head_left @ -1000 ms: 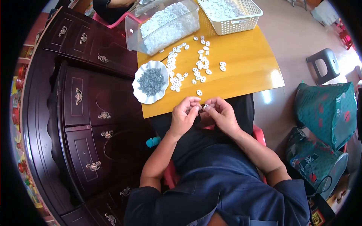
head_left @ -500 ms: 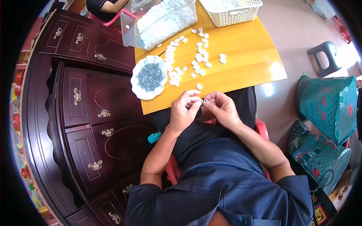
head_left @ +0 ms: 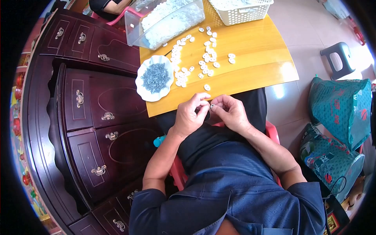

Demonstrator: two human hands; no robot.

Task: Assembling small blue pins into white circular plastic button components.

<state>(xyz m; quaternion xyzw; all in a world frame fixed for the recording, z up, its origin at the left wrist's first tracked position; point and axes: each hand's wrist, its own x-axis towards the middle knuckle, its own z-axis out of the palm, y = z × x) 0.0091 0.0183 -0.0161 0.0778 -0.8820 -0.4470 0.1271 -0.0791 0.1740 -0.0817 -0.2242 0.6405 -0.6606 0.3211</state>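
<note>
Cabinet [head_left: 90, 113] of dark wood with brass handles fills the nine o'clock side, and the yellow table [head_left: 250, 70] sits at twelve o'clock, its near edge just above the person's lap. On the table, largest first: a clear plastic bin [head_left: 168, 19] heaped with white pieces at eleven o'clock, a white basket [head_left: 241, 9] at one o'clock, a scalloped white dish [head_left: 154, 78] of small grey metal bits near the left corner, and loose white discs [head_left: 196, 58] scattered between dish and basket.

Both hands meet over the lap, just below the table edge. The left hand [head_left: 190, 117] has thumb and forefinger pressed together, the other fingers curled in. The right hand [head_left: 231, 113] mirrors it, fingertips closed toward the left. Between them sits a tiny piece [head_left: 211, 106], pinched at its sides (too small to tell whether it is a disc, a metal bit, or both joined).

Risk, as I judge it: the piece is held over the lap and not over the table, so a slip of either pinch would likely send it into the dark clothing or to the floor at six o'clock, where it would be hard to find. The dish hangs close to the table's left edge; an elbow or sleeve reaching toward ten o'clock could tip the metal bits off against the cabinet.
</note>
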